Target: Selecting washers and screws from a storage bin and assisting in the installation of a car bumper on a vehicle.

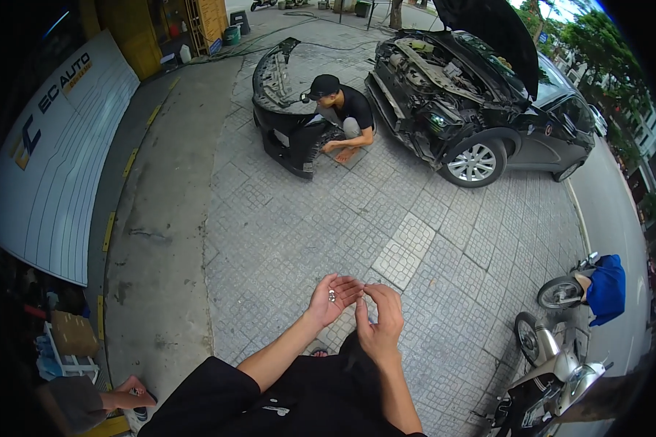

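Note:
My left hand [323, 309] is turned palm up and slightly cupped in front of my body. A small shiny metal piece [332, 296] lies in its palm, too small to name for certain; it looks like a nut or other small fastener. Right beside it is my right hand [383, 325], its thumb and fingers curled together near the left fingertips. Whatever sits between those right fingers, if anything, cannot be made out.
Farther off, a person [346, 109] squats by a detached black car bumper [288, 142]. A black car [481, 109] stands hood-up with its front stripped. Parked motorbikes [547, 382] are at right, a white sign panel [65, 160] at left. Someone's leg [124, 397] shows at lower left.

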`<state>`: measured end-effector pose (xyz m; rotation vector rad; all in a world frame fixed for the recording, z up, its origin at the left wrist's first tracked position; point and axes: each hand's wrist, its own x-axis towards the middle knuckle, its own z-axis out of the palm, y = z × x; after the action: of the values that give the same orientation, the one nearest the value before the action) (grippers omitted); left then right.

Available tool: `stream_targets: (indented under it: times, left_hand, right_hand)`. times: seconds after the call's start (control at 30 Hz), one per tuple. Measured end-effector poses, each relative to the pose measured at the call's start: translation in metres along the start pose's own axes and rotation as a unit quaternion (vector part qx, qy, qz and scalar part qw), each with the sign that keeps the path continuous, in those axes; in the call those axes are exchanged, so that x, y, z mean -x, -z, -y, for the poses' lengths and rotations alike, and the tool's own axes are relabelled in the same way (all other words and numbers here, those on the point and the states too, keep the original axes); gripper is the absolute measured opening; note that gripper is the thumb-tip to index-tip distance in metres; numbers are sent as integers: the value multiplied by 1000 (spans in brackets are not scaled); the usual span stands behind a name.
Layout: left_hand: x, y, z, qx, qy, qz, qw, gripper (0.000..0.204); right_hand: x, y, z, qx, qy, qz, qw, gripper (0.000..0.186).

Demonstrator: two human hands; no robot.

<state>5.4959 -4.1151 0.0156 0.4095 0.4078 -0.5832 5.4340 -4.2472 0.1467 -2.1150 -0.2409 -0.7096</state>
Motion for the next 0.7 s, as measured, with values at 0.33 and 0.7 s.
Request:
stream_targets:
  times: [0.33, 0.7]
  left_hand:
    - [-361, -44, -143, 133, -160, -167, 964, 40]
    - [-618, -25, -271, 180, -154, -225, 945, 34]
  right_hand:
    - [-244, -39, -307, -11, -244, 130, 961, 18]
    - [-480, -117, -557, 46, -340, 325, 881, 43]
